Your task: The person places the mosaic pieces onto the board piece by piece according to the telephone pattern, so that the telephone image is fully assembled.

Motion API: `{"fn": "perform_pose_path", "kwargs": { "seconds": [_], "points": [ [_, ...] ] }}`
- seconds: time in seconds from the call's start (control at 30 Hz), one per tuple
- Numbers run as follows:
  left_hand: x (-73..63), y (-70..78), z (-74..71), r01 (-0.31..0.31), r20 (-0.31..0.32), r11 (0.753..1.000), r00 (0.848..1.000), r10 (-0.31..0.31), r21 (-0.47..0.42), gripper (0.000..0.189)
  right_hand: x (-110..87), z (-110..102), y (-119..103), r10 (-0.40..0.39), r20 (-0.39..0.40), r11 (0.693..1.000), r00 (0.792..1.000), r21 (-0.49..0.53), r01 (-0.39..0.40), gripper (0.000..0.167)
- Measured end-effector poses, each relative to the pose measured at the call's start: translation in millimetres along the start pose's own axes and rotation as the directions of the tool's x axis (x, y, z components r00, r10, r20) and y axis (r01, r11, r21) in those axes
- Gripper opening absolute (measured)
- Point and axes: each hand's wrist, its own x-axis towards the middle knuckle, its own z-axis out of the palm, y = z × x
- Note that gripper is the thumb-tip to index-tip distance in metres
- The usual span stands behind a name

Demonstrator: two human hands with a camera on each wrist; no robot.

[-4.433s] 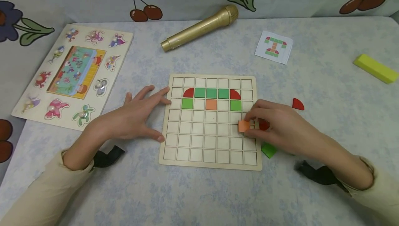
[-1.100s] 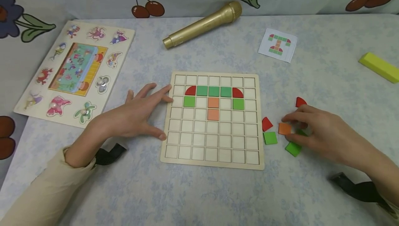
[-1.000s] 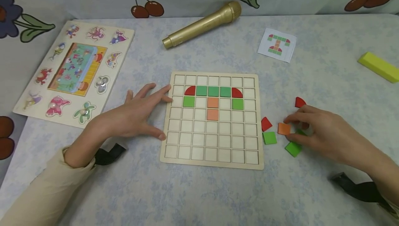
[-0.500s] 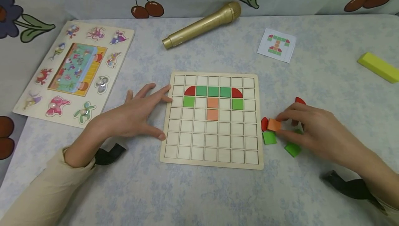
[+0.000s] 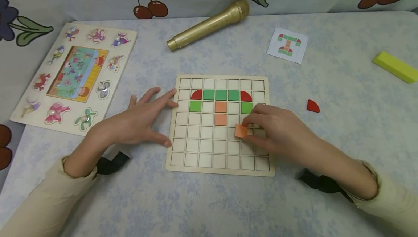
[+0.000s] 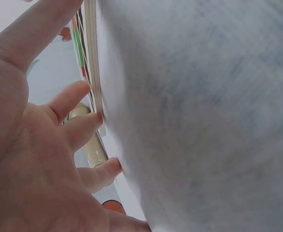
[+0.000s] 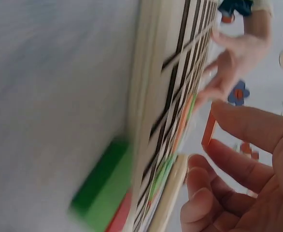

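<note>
Between thumb and finger my right hand [image 5: 281, 130] pinches an orange square tile [image 5: 241, 131], also seen edge-on in the right wrist view. It is held over the right half of the wooden grid board [image 5: 202, 171]. My left hand [image 5: 137, 122] has spread fingers touching the board's left edge. In the board sit red quarter-circle tiles [image 5: 197, 94], a row of dark green squares [image 5: 221, 95], light green squares [image 5: 195, 106] and two orange squares [image 5: 220, 119], one below the other. In the right wrist view a loose green tile [image 7: 105, 186] and a red tile [image 7: 120, 215] lie beside the board.
A red quarter-circle tile [image 5: 313, 106] lies right of the board. Behind are a pattern card [image 5: 287, 45] and a gold microphone [image 5: 209, 26]. A sea-animal peg puzzle [image 5: 107, 113] stands at left, a yellow block [image 5: 395, 67] at far right.
A second orange tile was set into the board below the first. My right hand then picked another orange tile from the loose pieces and carried it left over the board. My left hand stayed put.
</note>
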Motion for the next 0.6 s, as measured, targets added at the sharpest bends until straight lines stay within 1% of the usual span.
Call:
{"fn": "perform_pose_path", "kwargs": {
  "seconds": [0.13,0.27,0.4,0.6],
  "points": [
    [-0.4,-0.3,0.1,-0.006,-0.001,1.0,1.0,0.006,-0.009,0.121,13.2,12,-11,-0.016,0.031,1.0,0.999,-0.018,0.017,0.016],
    [-0.4,-1.3,0.1,-0.009,0.002,1.0,1.0,0.009,-0.015,0.123,23.0,20,-19,-0.014,0.055,0.999,0.998,-0.046,0.016,0.016],
    [0.1,-1.9,0.1,-0.015,0.007,1.0,1.0,0.015,-0.018,0.123,28.2,24,-21,0.003,0.077,0.999,0.997,-0.054,0.001,0.015],
    [0.3,-1.7,-0.3,-0.012,0.01,1.0,1.0,0.012,-0.016,0.122,31.0,27,-20,0.031,0.115,0.998,0.993,-0.053,-0.025,0.014]
  ]
}}
